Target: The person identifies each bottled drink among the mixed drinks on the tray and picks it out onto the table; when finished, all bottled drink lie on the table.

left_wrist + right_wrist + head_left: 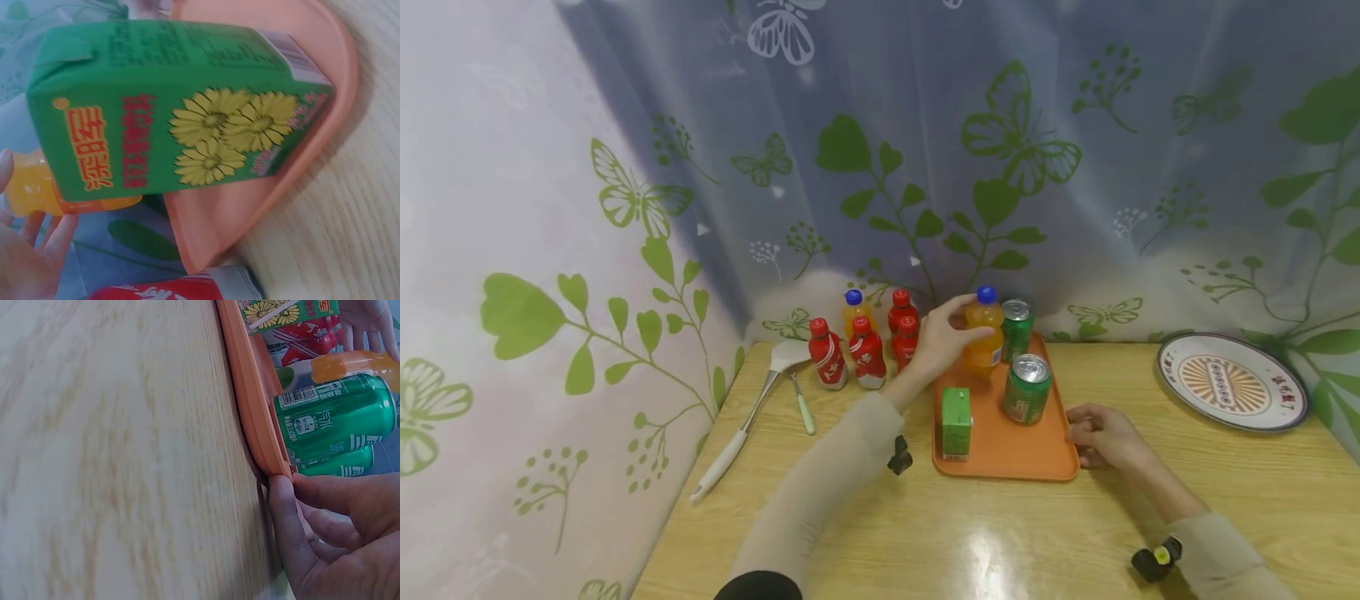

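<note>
My left hand [938, 342] grips an orange drink bottle [988, 343] with a blue cap, upright over the far left part of an orange tray [1000, 458]. With thumb and fingers, my right hand [340, 531] pinches the tray's right rim. Two green soda cans stand on the tray: a front can [1028, 392] and a back can [1017, 329]. At the tray's front left stands a green drink carton [175, 119] with yellow flowers, which in the left wrist view hides part of the bottle.
Left of the tray stand several red bottles [868, 357] and another orange bottle [856, 312]. A long-handled white utensil [730, 458] and a small one with a pale green handle [803, 407] lie further left. At the right is a round patterned plate [1232, 383]. A curtain [887, 183] hangs behind the table.
</note>
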A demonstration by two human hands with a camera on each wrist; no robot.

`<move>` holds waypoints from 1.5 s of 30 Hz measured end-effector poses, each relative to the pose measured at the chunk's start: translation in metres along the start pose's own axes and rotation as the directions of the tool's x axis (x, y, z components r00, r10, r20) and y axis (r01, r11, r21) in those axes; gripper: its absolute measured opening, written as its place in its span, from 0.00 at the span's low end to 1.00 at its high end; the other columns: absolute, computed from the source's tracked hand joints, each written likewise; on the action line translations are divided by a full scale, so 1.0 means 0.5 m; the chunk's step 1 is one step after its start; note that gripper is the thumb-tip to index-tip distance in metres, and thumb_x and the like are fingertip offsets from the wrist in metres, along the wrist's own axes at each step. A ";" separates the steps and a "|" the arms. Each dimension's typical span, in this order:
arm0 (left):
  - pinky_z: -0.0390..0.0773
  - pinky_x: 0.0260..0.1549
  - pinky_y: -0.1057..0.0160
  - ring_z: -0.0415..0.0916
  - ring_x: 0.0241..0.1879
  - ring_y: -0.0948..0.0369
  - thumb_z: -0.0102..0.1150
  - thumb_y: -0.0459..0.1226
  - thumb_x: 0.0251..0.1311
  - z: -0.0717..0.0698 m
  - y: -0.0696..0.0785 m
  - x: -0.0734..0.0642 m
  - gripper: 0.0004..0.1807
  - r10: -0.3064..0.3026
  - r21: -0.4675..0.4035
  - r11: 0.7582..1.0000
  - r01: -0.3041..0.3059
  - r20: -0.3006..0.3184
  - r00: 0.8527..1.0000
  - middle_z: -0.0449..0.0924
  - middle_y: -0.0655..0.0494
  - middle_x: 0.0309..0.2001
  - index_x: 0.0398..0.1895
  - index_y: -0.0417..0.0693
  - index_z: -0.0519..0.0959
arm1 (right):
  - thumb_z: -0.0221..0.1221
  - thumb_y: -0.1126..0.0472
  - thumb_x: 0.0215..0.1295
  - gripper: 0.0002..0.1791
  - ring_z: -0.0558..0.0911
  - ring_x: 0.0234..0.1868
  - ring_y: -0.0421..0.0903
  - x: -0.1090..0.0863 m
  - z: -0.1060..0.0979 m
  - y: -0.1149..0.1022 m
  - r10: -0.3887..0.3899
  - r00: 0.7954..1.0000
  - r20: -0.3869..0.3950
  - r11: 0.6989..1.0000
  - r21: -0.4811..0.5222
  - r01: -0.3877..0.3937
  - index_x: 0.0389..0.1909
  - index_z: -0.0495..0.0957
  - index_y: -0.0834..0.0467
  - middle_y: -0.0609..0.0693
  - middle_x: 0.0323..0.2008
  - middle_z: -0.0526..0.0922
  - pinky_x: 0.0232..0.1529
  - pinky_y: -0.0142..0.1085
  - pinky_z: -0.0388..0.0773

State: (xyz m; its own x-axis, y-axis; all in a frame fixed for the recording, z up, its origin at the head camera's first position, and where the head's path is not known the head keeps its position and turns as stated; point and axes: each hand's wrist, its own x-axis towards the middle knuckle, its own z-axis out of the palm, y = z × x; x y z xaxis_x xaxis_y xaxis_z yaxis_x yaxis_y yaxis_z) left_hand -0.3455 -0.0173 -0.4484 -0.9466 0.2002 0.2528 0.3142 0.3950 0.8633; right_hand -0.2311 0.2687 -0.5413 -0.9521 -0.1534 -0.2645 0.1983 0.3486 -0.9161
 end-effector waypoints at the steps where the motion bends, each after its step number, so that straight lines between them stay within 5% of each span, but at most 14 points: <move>1: 0.84 0.58 0.58 0.82 0.60 0.55 0.79 0.46 0.58 -0.002 0.003 -0.001 0.35 -0.002 -0.007 1.000 0.002 0.012 1.000 0.86 0.53 0.62 0.71 0.58 0.78 | 0.59 0.69 0.75 0.28 0.83 0.32 0.38 -0.001 0.000 0.000 -0.003 1.000 0.000 1.000 0.000 0.003 0.69 0.63 0.77 0.50 0.38 0.81 0.32 0.33 0.88; 8: 0.82 0.63 0.56 0.79 0.65 0.54 0.77 0.45 0.60 -0.018 0.026 -0.008 0.37 -0.035 -0.075 0.996 0.042 0.087 0.996 0.81 0.53 0.68 0.73 0.59 0.76 | 0.59 0.69 0.75 0.27 0.83 0.33 0.38 -0.002 0.003 0.000 0.003 1.000 0.003 1.000 0.008 -0.004 0.69 0.63 0.76 0.51 0.39 0.81 0.32 0.34 0.88; 19: 0.75 0.72 0.53 0.74 0.71 0.53 0.75 0.40 0.63 -0.051 0.061 -0.008 0.37 0.003 -0.163 0.986 0.028 0.190 0.982 0.76 0.53 0.74 0.75 0.54 0.74 | 0.59 0.69 0.75 0.27 0.84 0.33 0.38 -0.003 0.001 0.000 0.008 1.000 -0.003 1.000 -0.001 -0.008 0.69 0.63 0.76 0.51 0.39 0.81 0.32 0.34 0.89; 30: 0.84 0.61 0.55 0.78 0.66 0.54 0.75 0.38 0.62 -0.068 0.073 -0.014 0.36 -0.047 -0.266 0.956 0.121 0.270 0.962 0.77 0.55 0.72 0.75 0.56 0.74 | 0.58 0.69 0.75 0.26 0.83 0.33 0.38 -0.004 -0.001 -0.003 0.004 1.000 -0.002 1.000 -0.001 -0.004 0.68 0.63 0.77 0.50 0.38 0.81 0.32 0.33 0.88; 36: 0.78 0.68 0.43 0.75 0.67 0.57 0.74 0.37 0.64 -0.087 0.081 -0.016 0.35 -0.093 -0.314 0.926 0.207 0.344 0.934 0.77 0.58 0.72 0.74 0.61 0.75 | 0.57 0.70 0.76 0.26 0.83 0.34 0.38 -0.004 0.000 -0.003 -0.005 1.000 0.002 1.000 -0.019 0.005 0.68 0.64 0.77 0.51 0.38 0.80 0.32 0.34 0.88; 45: 0.79 0.69 0.52 0.74 0.70 0.52 0.66 0.29 0.68 -0.118 0.100 -0.014 0.36 -0.048 -0.403 0.868 0.290 0.515 0.856 0.73 0.49 0.75 0.78 0.53 0.68 | 0.57 0.69 0.76 0.26 0.83 0.35 0.39 -0.001 0.000 -0.002 -0.005 1.000 0.006 1.000 -0.015 0.005 0.68 0.63 0.77 0.52 0.39 0.81 0.32 0.34 0.88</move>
State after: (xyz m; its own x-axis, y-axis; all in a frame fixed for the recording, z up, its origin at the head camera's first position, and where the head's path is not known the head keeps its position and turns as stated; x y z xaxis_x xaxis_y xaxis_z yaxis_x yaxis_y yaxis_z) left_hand -0.3275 -0.0518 -0.3813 -0.7878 0.6140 -0.0495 -0.0316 0.0401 0.9987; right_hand -0.2309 0.2684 -0.5401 -0.9516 -0.1606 -0.2619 0.1903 0.3613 -0.9128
